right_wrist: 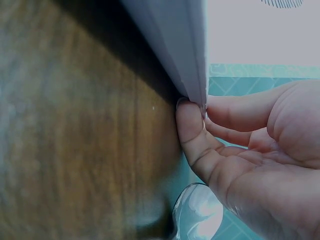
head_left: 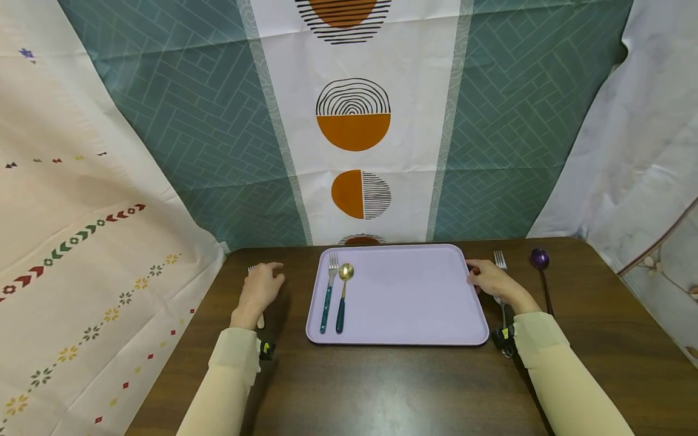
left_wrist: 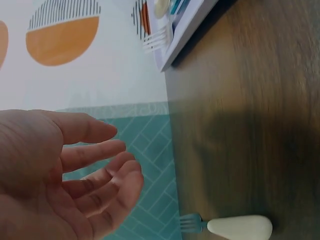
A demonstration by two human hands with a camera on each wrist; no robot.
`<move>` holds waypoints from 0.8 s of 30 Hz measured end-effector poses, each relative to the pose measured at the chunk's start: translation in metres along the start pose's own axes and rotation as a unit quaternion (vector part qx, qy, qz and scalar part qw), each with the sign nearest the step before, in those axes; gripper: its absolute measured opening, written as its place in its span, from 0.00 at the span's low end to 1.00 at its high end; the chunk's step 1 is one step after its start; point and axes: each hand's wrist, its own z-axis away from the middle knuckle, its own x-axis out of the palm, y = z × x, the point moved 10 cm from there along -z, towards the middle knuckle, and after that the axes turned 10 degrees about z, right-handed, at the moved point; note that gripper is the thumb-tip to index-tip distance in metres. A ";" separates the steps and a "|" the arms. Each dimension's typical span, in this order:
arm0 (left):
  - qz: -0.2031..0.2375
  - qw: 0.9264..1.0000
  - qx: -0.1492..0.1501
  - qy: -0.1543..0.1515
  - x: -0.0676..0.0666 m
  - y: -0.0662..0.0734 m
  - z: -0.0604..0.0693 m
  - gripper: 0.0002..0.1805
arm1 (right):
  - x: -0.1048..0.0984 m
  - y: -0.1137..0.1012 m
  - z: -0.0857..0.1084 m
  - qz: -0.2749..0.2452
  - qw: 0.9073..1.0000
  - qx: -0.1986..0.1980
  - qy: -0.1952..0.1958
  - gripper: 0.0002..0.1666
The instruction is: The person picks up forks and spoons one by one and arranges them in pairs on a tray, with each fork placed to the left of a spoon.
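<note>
A lilac tray (head_left: 409, 297) lies on the wooden table, its right rim pinched between the thumb and fingers of my right hand (head_left: 493, 283). In the right wrist view, the fingertips meet at the tray's edge (right_wrist: 175, 45). On the tray's left side lie a fork (head_left: 326, 303) with a teal handle and a gold spoon (head_left: 342, 297) with a dark green handle. My left hand (head_left: 260, 289) holds nothing, its fingers loosely bent above a fork with a pale handle (left_wrist: 240, 227). That fork is mostly hidden by the hand in the head view.
Right of the tray lies a silver fork (head_left: 500, 260), partly under my right hand and wrist. A purple spoon (head_left: 540, 259) lies farther right. A shiny rounded metal piece (right_wrist: 200, 210) shows below my right fingers. Patterned cloth (head_left: 376, 139) hangs behind the table (head_left: 392, 387).
</note>
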 end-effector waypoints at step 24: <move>-0.012 0.998 -0.060 -0.017 -0.008 -0.045 0.006 0.24 | 0.000 -0.002 0.000 -0.004 1.000 -0.001 -0.001 0.32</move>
